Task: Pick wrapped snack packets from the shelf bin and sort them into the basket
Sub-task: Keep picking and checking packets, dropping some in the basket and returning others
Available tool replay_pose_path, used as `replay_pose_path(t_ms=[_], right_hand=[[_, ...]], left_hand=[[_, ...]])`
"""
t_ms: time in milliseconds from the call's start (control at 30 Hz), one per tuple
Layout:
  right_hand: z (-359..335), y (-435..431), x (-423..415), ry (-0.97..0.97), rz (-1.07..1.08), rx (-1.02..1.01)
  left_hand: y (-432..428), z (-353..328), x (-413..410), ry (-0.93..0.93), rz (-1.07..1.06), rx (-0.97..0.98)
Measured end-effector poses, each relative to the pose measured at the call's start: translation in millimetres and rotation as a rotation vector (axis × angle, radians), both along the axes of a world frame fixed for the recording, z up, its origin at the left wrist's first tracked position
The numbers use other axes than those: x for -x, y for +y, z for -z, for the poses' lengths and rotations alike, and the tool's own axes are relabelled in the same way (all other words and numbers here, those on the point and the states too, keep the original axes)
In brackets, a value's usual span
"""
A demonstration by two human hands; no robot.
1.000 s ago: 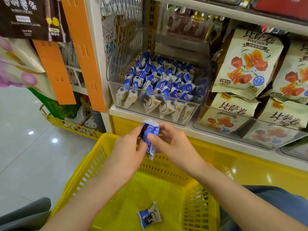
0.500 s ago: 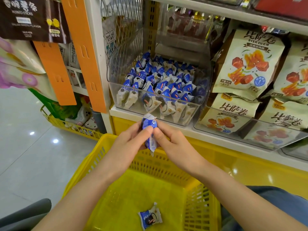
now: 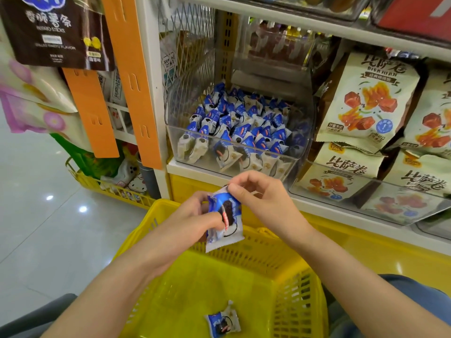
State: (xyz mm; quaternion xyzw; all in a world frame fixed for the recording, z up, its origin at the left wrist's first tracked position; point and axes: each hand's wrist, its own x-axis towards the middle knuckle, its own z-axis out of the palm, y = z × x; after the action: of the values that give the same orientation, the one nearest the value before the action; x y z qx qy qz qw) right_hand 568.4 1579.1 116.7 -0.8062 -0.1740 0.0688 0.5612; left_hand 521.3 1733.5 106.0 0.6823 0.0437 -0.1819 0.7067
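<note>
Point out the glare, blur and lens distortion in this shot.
Head view: two white glare spots on the floor; soft sheen on the bin front wall; the post leans, likely wide-lens distortion; the hanging bag print looks slightly soft; the held packet, gripped by left hand and right hand, is sharp.

Bright even light; glare spots on floor [image 3: 48,197]; wide-angle bending at edges; slight softness.
</note>
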Motion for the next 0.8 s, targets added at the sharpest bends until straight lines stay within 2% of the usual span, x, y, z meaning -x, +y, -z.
replay_pose_path(t_ms=[133, 267, 500, 600, 667, 800], right_hand=[[0, 4, -3, 0.045, 0.028, -0.093], [0, 11, -1, 0.087, 0.04, -0.173], [-25, 29, -21, -0.046, 0.044, -0.058], [-42, 42, -59, -0.168, 0.092, 0.062], [-48, 53, -88, -0.206, 0.125, 0.228], [-48, 74, -132, -0.061, 0.114, 0.559]], left_hand=[[2, -4, 6, -0.033, 0.001, -0.007], [7, -9, 9, -0.12, -0.112, -0.079], [26, -7, 13, -0.187, -0.283, -0.051], [38, -5, 10, -0.217, -0.389, -0.034], [44, -6, 8, -0.224, -0.445, -0.017], [52, -10, 5, -0.225, -0.493, 0.062]])
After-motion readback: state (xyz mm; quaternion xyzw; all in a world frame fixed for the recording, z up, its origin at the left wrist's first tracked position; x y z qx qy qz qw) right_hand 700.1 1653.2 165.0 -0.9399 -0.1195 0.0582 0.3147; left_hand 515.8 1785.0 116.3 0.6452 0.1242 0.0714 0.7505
